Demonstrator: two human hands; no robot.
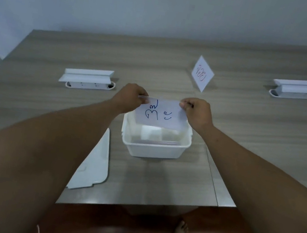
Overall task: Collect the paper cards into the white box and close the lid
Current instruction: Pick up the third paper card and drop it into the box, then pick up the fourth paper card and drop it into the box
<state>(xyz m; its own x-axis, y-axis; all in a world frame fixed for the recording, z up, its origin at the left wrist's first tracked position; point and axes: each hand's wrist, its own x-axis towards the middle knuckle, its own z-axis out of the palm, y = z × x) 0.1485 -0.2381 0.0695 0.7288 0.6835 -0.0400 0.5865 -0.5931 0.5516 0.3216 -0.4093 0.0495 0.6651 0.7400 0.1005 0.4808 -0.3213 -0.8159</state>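
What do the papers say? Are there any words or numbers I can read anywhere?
Card in both hands, held over the white box: blue handwritten marks in a curly script; I cannot read them as letters.
Card lying on the table: red handwritten marks, too small and blurred to read.
White box, lid, the two white socket covers: no words, labels or numbers show.

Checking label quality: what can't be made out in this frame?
Head view only:
- White box contents: mostly hidden by the held card and near wall; card count unreadable.
- Lid: left side covered by the left forearm.
- Card on the table: red writing too small to read.
- Left hand and right hand fingertips: blurred.
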